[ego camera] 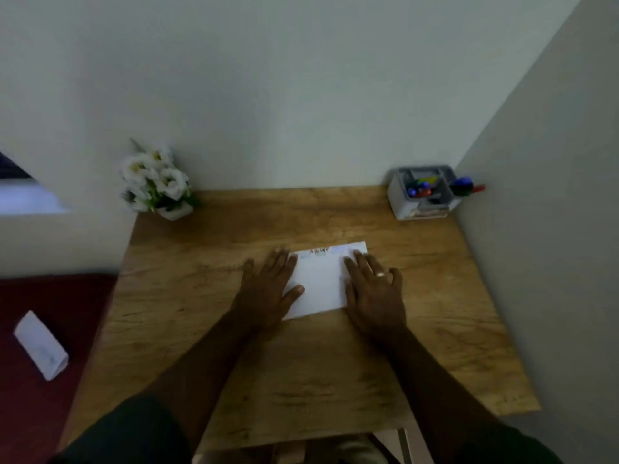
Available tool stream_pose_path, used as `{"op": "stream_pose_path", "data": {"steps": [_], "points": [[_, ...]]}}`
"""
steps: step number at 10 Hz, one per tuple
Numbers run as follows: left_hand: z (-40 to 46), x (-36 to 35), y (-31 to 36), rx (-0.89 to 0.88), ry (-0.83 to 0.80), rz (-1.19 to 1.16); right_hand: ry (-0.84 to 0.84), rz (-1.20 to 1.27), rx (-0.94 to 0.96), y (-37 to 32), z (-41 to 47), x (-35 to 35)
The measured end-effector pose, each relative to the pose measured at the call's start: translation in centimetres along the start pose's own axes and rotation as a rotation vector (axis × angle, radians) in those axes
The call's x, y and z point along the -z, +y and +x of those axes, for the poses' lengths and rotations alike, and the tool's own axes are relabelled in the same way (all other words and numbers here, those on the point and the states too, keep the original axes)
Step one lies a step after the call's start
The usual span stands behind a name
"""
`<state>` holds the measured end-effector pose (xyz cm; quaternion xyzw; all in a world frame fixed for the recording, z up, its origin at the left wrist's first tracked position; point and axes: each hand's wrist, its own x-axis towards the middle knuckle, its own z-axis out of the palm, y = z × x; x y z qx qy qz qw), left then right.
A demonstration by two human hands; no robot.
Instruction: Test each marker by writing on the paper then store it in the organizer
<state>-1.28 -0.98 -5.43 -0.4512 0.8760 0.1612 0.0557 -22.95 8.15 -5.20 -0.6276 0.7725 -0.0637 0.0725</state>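
Note:
A white paper (321, 279) lies in the middle of the wooden desk (234, 346), with dark and coloured marks along its far edge. My left hand (268, 289) lies flat with straight fingers on the paper's left edge. My right hand (375, 289), a ring on one finger, lies flat on its right edge. Neither hand holds a marker. The grey organizer (402, 202) stands at the desk's far right corner, with several coloured markers (423, 189) standing in its compartments.
A white pot of white flowers (157, 185) stands at the far left corner. Walls close the desk at the back and the right. Left of the desk, a folded white cloth (40, 344) lies on a dark red surface (67, 303).

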Motion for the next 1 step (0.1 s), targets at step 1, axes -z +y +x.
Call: {"op": "stream_pose_path", "data": {"steps": [1], "points": [[-0.66,2.98,-0.39,0.031,0.101,-0.005,0.020,-0.005,0.009,-1.11,0.60,2.77]]}}
